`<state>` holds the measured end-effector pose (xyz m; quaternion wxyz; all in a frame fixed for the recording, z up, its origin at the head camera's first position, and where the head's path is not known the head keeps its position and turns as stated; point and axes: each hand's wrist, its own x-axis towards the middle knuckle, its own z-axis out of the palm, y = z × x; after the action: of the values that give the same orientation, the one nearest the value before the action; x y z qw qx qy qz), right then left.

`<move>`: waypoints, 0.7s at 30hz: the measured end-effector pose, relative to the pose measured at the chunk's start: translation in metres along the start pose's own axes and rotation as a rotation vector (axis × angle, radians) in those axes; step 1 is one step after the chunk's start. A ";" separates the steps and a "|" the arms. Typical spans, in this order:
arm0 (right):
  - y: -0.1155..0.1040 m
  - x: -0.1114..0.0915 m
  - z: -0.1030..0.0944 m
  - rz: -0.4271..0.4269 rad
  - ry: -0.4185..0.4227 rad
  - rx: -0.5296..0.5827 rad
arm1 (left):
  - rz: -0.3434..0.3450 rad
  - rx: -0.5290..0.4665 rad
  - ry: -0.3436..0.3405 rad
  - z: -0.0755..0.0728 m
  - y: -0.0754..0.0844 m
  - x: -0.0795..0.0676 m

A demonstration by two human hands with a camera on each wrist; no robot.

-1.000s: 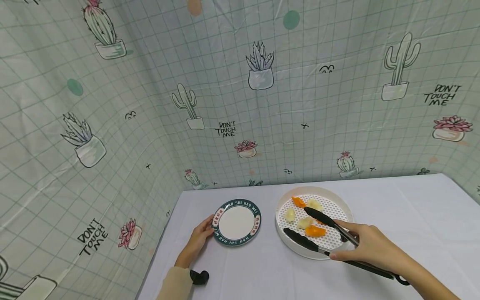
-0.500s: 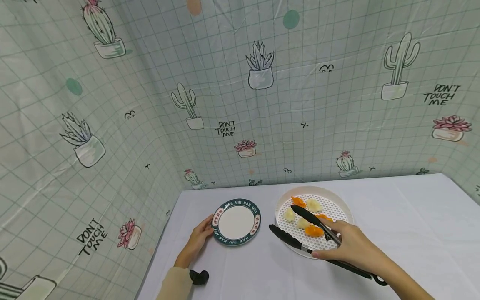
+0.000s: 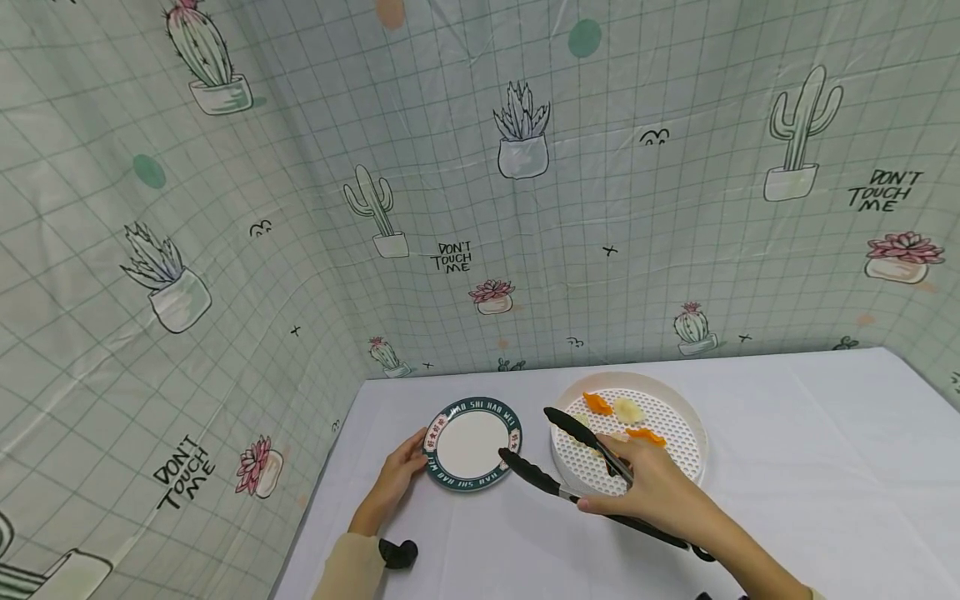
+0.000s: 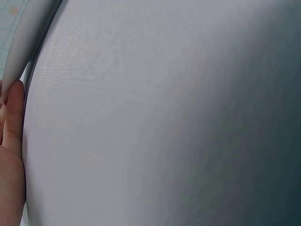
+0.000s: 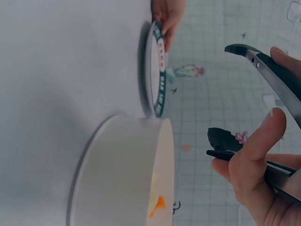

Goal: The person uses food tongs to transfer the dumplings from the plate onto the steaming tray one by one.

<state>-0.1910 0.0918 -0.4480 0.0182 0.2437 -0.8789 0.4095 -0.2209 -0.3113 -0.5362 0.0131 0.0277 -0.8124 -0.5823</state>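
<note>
In the head view my left hand (image 3: 401, 471) grips the left rim of a round plate (image 3: 468, 446), white with a green lettered border. The left wrist view catches the thumb (image 4: 15, 108) against the plate's edge. A pair of black-tipped tongs (image 3: 532, 472) is in my right hand (image 3: 652, 487), thumb on one arm and fingers on the other. Its arms are spread with nothing between the tips, the lower tip overlapping the plate's right rim. Beneath the hand is a white round steamer basket (image 3: 678, 421) with orange pieces (image 3: 647, 436) and pale yellow pieces (image 3: 628, 409); some are hidden.
A white cloth covers the table (image 3: 810, 442). Behind and to the left hangs a cactus-print curtain (image 3: 570, 217). A small black object (image 3: 399, 554) shows beside the left sleeve (image 3: 348, 567). The basket's tall side wall (image 5: 117, 174) stands out in the right wrist view.
My right hand has carried the spread tongs leftward from over the basket to the plate's right edge. The left hand and plate have stayed in place.
</note>
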 end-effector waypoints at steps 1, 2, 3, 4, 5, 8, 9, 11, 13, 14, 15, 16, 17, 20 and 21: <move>-0.002 0.002 0.003 0.005 -0.006 0.003 | -0.001 0.000 0.001 0.000 0.000 0.000; -0.003 0.003 0.005 0.012 -0.014 0.011 | -0.002 0.000 0.001 0.000 0.000 0.000; -0.005 0.005 0.008 0.022 -0.026 0.019 | -0.004 0.002 0.000 0.000 0.000 0.000; -0.006 0.007 0.011 0.033 -0.032 0.023 | -0.004 0.005 -0.002 -0.001 0.000 -0.001; -0.008 0.008 0.014 0.048 -0.038 0.025 | -0.007 0.006 -0.002 -0.001 0.000 -0.001; -0.012 0.013 0.022 0.069 -0.049 0.036 | -0.018 0.005 -0.005 -0.001 0.000 -0.002; -0.013 0.014 0.025 0.073 -0.048 0.036 | -0.020 0.006 -0.007 -0.001 0.000 -0.002; -0.017 0.017 0.030 0.078 -0.043 0.047 | -0.027 0.005 -0.005 -0.001 0.000 -0.002; -0.020 0.019 0.036 0.087 -0.039 0.058 | -0.027 0.016 -0.001 -0.001 0.000 -0.001; -0.022 0.020 0.039 0.102 -0.037 0.062 | -0.026 0.019 -0.001 -0.001 -0.001 0.000; -0.024 0.020 0.041 0.119 -0.038 0.067 | -0.030 0.018 0.001 -0.001 -0.001 0.000; -0.026 0.021 0.044 0.127 -0.039 0.070 | -0.033 0.017 0.003 -0.001 -0.001 0.001; -0.028 0.021 0.047 0.141 -0.040 0.068 | -0.033 0.018 0.002 -0.001 -0.001 0.001; -0.031 0.022 0.055 0.153 -0.041 0.060 | -0.031 0.000 -0.004 -0.001 0.000 0.001; -0.032 0.023 0.059 0.149 -0.042 0.058 | -0.032 -0.004 -0.004 -0.001 0.001 0.001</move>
<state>-0.1873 0.0221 -0.4587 -0.0379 0.1866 -0.8825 0.4300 -0.2214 -0.3121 -0.5354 0.0021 0.0395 -0.8106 -0.5842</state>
